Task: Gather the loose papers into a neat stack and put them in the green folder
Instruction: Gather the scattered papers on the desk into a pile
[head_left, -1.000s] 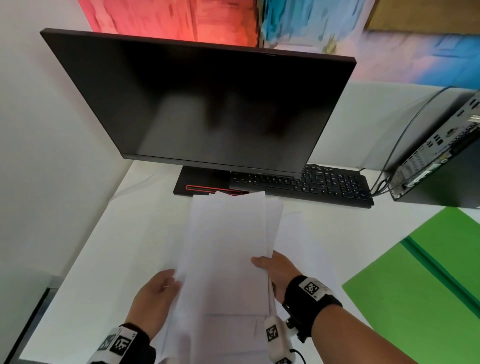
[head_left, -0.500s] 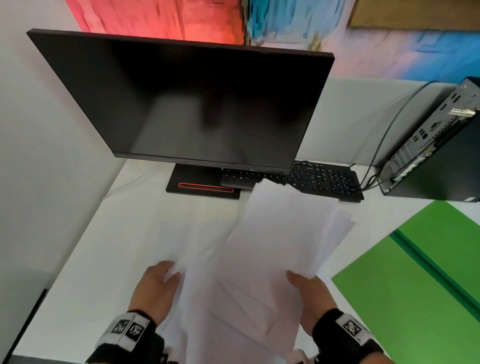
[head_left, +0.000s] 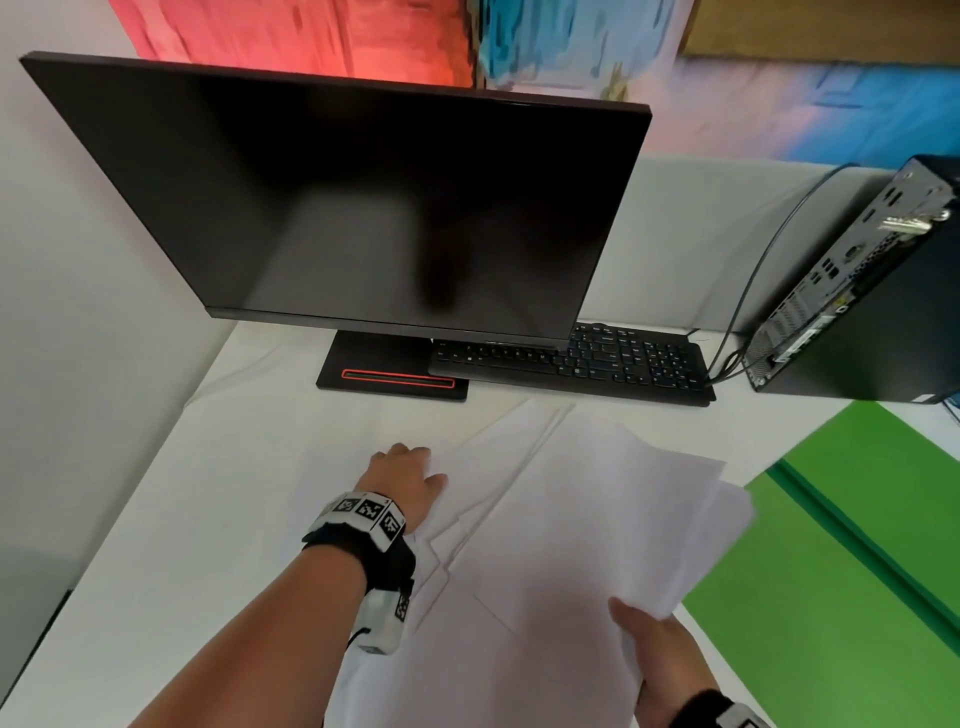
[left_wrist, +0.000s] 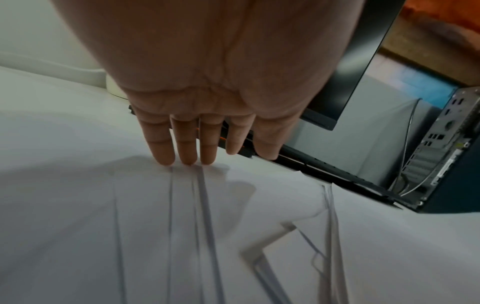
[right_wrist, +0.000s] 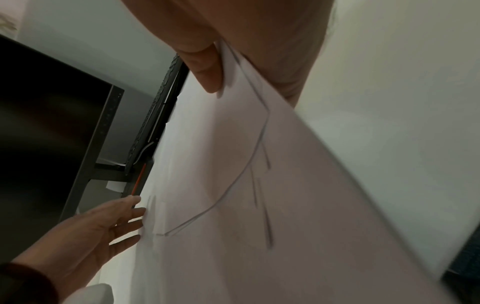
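Note:
Several white papers (head_left: 597, 519) lie fanned and uneven on the white desk, partly lifted at their near right corner. My right hand (head_left: 657, 649) pinches that corner, thumb on top; in the right wrist view the thumb (right_wrist: 207, 70) presses the sheets (right_wrist: 259, 185) against the fingers behind. My left hand (head_left: 405, 478) lies flat with straight fingers at the left edge of the spread, and its fingertips (left_wrist: 187, 158) touch the edges of the sheets (left_wrist: 182, 226). The open green folder (head_left: 841, 571) lies at the right, its spine a darker green line.
A black monitor (head_left: 363, 208) on a stand (head_left: 395, 374) and a black keyboard (head_left: 597, 364) stand right behind the papers. A black computer case (head_left: 862, 291) with cables is at the back right. A white wall runs along the left.
My left hand has moved forward from the near left edge to the far left side of the papers. The sheets in my right hand have swung down towards the desk and the right.

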